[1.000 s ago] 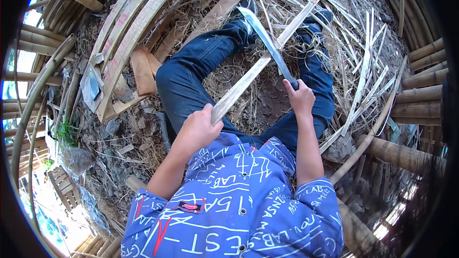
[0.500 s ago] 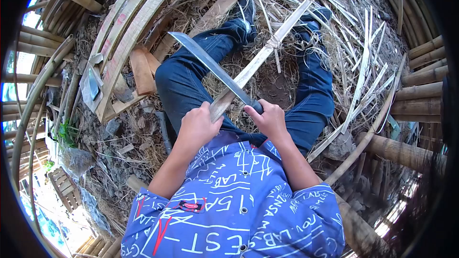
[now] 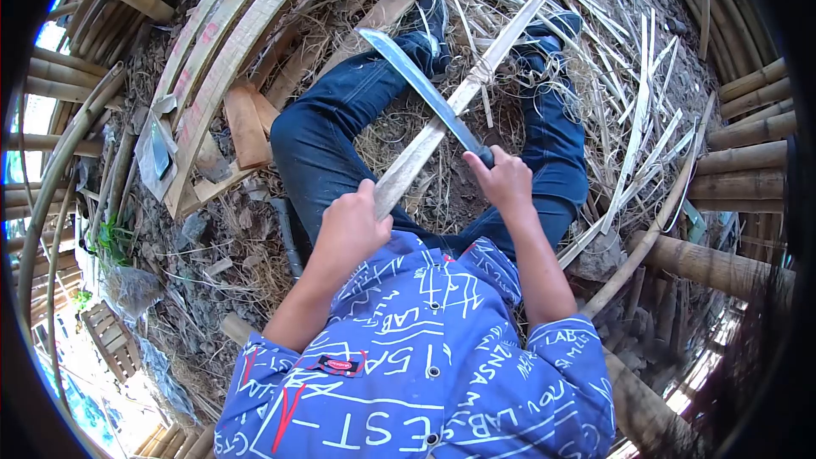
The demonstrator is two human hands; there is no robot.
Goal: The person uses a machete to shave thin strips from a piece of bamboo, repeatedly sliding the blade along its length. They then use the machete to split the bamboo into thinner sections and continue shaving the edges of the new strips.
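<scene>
Littered earth (image 3: 501, 126) forms the floor, strewn with dry fibres between the bent legs. Nearest is the blue printed shirt (image 3: 399, 357); the main hazards lie just past its hem. A long knife (image 3: 416, 81) crosses over a pale strip (image 3: 411, 167), its blade slanting up and away to the left. Should it skid along the strip toward the body, the left hand (image 3: 353, 225) sits in line with that path; a hard knot or an uneven push could be the cause. The blade's outer part also passes over the left trouser leg (image 3: 316, 149) in this view, so an overswing might catch the shin (how much clearance there is, I cannot tell). With a hand on its near end only, the strip could also twist or pivot under sideways load.

The left hand is clenched round that near end, knuckles up, close to the shirt hem. The right hand (image 3: 503, 180) is wrapped round the knife's dark handle, thumb lying toward the blade, forearm reaching forward above the right thigh. Whether the edge presses on the strip or hovers over it is unclear.

Farther out, the strip runs obliquely toward the right shoe (image 3: 557, 30). Slender shavings (image 3: 642, 127) lie to the right, curved-looking boards (image 3: 246, 38) with pink marks to the left, and bamboo poles (image 3: 752, 161) close the outer edge.
</scene>
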